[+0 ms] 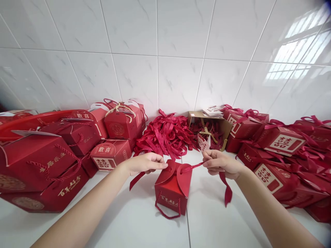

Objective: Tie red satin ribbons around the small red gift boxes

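Note:
A small red gift box (pixel 170 193) stands upright on the white surface in front of me, its rounded top flaps folded inward and a twisted cord handle hanging at its front. A dark red ribbon (pixel 192 167) runs through a hole in the right flap. My right hand (pixel 219 163) is closed on this ribbon, whose loose tail dangles below. My left hand (pixel 148 163) pinches at the left flap, and a ribbon end (pixel 136 181) hangs under its fingers. A small printed card (pixel 203 143) shows just above my right fingertips; whether they touch it I cannot tell.
Behind the box lies a heap of red ribbons (pixel 170 132). Beside it sits an open carton (pixel 229 127) with dark red pieces and white cards (pixel 213 111). Red boxes (pixel 36 160) and a red basin (pixel 33 122) stand left; ribbon-tied boxes (pixel 281 141) are piled right. A tiled wall (pixel 181 82) rises behind.

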Motion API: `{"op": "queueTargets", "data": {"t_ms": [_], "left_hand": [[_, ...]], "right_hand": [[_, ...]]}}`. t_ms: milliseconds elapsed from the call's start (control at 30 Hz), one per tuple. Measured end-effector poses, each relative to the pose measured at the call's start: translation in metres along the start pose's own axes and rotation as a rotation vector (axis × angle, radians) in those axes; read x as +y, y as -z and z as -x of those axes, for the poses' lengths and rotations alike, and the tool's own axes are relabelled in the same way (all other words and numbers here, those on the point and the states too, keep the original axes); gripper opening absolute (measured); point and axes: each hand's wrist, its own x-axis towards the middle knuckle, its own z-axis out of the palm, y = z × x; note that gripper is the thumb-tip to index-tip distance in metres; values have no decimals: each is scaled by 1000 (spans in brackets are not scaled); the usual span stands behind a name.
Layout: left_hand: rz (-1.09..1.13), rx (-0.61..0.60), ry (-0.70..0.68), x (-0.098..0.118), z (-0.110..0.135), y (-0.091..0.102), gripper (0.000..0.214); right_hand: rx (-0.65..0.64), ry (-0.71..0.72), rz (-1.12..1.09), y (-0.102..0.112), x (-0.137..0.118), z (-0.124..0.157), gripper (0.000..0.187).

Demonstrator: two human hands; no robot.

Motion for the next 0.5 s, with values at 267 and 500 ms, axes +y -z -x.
{"op": "queueTargets", "data": {"t_ms": [267, 500], "left_hand": [[-30, -24, -63, 2, 5, 4, 49], [-49, -31, -102, 9, 9, -1, 42]], "right_hand": [[-110, -106, 516, -15, -14, 19, 39], [-78, -36, 494, -53, -12, 15, 35]]}}
